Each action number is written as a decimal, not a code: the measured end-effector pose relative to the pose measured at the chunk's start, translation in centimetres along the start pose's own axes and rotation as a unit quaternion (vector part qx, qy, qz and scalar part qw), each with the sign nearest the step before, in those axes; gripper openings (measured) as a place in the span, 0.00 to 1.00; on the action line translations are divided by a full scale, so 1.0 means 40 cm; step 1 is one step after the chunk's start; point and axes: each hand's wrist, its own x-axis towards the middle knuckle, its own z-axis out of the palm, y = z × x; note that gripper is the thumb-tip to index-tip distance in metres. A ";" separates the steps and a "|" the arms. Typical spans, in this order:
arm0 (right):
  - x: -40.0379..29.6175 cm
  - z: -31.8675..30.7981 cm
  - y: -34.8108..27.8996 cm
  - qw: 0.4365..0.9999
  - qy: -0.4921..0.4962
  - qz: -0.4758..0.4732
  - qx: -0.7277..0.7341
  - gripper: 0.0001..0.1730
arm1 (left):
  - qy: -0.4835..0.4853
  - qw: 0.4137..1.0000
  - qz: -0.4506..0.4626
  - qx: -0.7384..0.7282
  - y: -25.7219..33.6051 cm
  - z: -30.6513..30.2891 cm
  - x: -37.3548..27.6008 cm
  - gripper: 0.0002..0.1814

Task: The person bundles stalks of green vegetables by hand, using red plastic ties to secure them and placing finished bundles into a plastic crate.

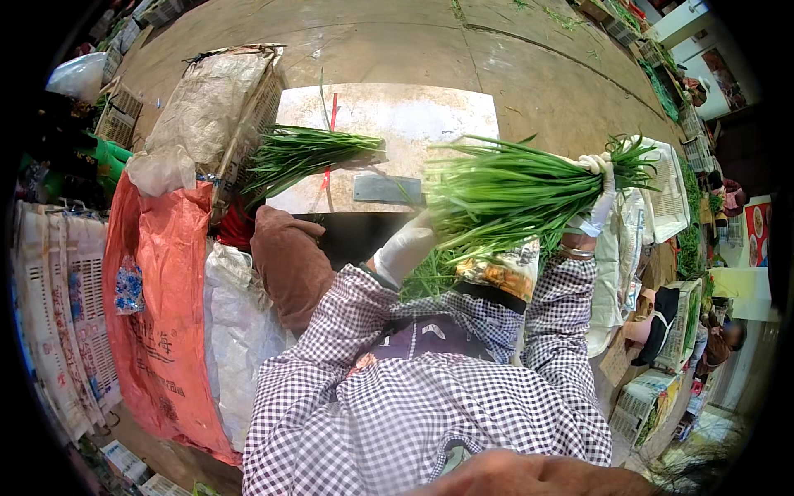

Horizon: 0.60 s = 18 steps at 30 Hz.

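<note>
My right hand (600, 189), in a white glove, grips a large bunch of green garlic chives (515, 192) near its right end. The bunch lies sideways in the air, its blades fanning left and partly blurred. My left hand (406, 248), also gloved, is by the lower left blades; its fingers are hidden or blurred. Ahead, a smaller bunch of chives (310, 152) rests on a stained white board (446, 111), across a red strip (335, 111). A grey rectangular metal plate (378, 189) lies at the board's near edge. Loose green blades (428, 276) cover my lap.
Left of the board stands a crate covered with a woven sack (205, 93). A red-orange sack (167, 297) and brown cloth (288, 266) are at my left. A white plastic crate (670, 192) stands at right. Farther right are people and more crates (645, 397).
</note>
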 end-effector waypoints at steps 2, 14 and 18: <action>0.015 -0.019 0.015 0.994 0.066 -0.037 -0.074 0.05 | 0.101 0.836 -0.038 -0.538 -0.012 -0.007 -0.030 0.32; 0.015 -0.083 0.005 0.998 0.034 0.009 -0.048 0.08 | 0.187 0.969 -0.013 -0.162 -0.009 -0.008 -0.025 0.32; 0.017 -0.077 -0.012 0.999 -0.012 0.023 -0.024 0.07 | 0.094 0.989 -0.021 -0.113 0.003 0.039 -0.023 0.30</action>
